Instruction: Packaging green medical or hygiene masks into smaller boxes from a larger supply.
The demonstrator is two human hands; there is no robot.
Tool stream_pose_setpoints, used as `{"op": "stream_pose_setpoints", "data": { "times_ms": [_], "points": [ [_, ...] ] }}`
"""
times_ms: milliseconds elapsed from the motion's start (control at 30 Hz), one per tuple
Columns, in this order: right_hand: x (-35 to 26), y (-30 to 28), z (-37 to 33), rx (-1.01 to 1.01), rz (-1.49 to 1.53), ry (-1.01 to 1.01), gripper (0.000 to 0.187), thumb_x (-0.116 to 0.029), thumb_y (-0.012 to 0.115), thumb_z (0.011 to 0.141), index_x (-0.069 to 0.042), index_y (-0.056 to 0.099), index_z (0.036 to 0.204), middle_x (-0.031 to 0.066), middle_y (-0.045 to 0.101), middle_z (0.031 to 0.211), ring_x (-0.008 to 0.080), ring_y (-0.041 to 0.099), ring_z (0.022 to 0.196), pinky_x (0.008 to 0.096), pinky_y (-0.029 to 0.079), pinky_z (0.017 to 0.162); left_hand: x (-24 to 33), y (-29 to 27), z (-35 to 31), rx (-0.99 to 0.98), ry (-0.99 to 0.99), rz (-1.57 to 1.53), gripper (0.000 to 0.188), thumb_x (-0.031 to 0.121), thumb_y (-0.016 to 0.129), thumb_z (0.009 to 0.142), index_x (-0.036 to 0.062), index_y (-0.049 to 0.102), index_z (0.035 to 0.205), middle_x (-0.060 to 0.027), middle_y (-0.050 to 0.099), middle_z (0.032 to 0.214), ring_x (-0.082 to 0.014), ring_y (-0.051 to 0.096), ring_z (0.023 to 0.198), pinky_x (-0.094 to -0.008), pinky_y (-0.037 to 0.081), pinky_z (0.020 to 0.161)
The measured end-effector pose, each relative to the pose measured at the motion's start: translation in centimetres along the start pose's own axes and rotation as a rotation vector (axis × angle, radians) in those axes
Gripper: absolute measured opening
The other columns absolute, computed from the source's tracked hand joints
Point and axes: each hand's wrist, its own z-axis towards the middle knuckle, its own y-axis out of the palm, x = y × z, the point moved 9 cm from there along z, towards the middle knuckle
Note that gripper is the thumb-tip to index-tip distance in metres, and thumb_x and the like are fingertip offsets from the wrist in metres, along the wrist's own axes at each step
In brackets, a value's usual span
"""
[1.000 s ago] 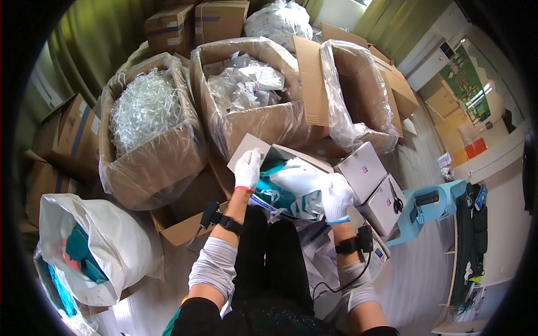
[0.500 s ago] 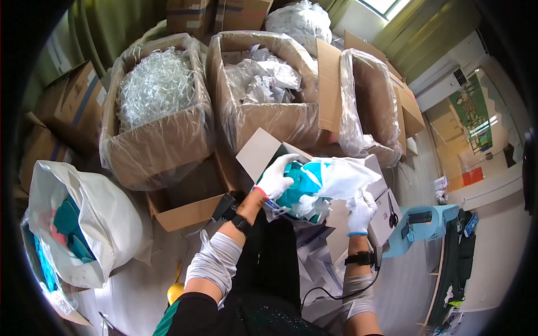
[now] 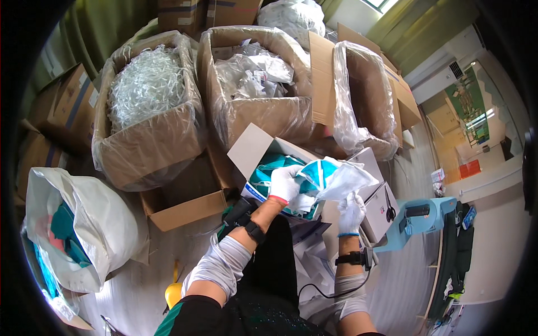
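Both my hands wear white gloves. My left hand [image 3: 286, 183] is closed at the edge of a teal piece [image 3: 318, 172] that looks like a face mask with a white strip. It hangs over an open white carton [image 3: 246, 144] holding more teal pieces [image 3: 263, 172] and white scraps. A thin white plastic bag [image 3: 348, 180] covers the right part of the teal piece. My right hand [image 3: 351, 211] pinches the bag's lower edge, its fingertips pressed together. The left fingertips are partly hidden behind the teal piece.
Beyond stand lined cartons: one of white strips [image 3: 148, 87], one of plastic wrappers [image 3: 260, 73], and another lined carton [image 3: 364, 84]. At left is a white sack [image 3: 106, 218] with teal pieces. Black scissors [image 3: 390, 213] lie against a white box, beside a light blue stool [image 3: 428, 215].
My left hand has moved right and closed at the teal piece, which now shows more outside the white bag. My right hand has shifted slightly left and keeps its pinch.
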Motion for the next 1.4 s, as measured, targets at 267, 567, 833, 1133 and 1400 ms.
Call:
{"op": "stream_pose_setpoints", "data": {
  "times_ms": [267,567,833,1133,1400],
  "points": [
    [1.3,-6.5,2.9,0.029,0.312,0.157,0.023,-0.026,0.045,0.105,-0.007,0.057,0.11,0.0015,0.059,0.089,0.0109,0.055,0.074,0.0229,0.047,0.061,-2.5,-6.8,2.0,0.202,-0.066,0.013,0.019,-0.008,0.058,0.076,0.0031,0.072,0.082,-0.0091,0.071,0.074,-0.0134,0.065,0.07,-0.0314,0.052,0.067],
    [1.4,-6.7,2.4,-0.019,0.142,0.132,0.025,-0.024,0.044,0.104,-0.005,0.059,0.109,0.0028,0.06,0.089,0.013,0.056,0.077,0.0257,0.05,0.067,9.9,-5.7,-0.2,0.467,0.579,0.805,0.026,0.008,0.072,0.076,0.0098,0.07,0.102,-0.011,0.069,0.092,-0.0293,0.067,0.092,-0.0381,0.052,0.079],
    [-1.4,2.8,-2.3,-0.021,0.301,0.217,0.024,-0.023,0.045,0.103,-0.005,0.06,0.104,0.0013,0.06,0.085,0.012,0.056,0.075,0.025,0.049,0.067,9.2,3.0,-1.9,-0.131,0.424,0.301,0.017,0.018,0.074,0.077,0.0063,0.07,0.089,-0.014,0.067,0.084,-0.0335,0.064,0.08,-0.0396,0.051,0.073],
    [-0.5,-4.3,-0.2,0.102,0.369,0.204,0.022,-0.026,0.05,0.102,-0.009,0.06,0.095,-0.0039,0.049,0.074,0.0078,0.046,0.062,0.0234,0.045,0.059,3.7,-1.8,-0.7,0.051,0.115,0.208,0.013,0.009,0.072,0.081,0.0009,0.069,0.09,-0.0132,0.07,0.08,-0.0189,0.066,0.07,-0.0306,0.052,0.069],
    [0.0,-9.9,2.2,-0.006,0.255,-0.01,0.024,-0.026,0.051,0.103,-0.005,0.06,0.11,0.0015,0.057,0.09,0.013,0.055,0.075,0.0279,0.051,0.071,7.9,-4.7,-0.5,0.33,0.384,0.772,0.025,0.017,0.076,0.075,0.0095,0.071,0.099,-0.0139,0.069,0.09,-0.0333,0.065,0.088,-0.0436,0.051,0.083]
  ]
}}
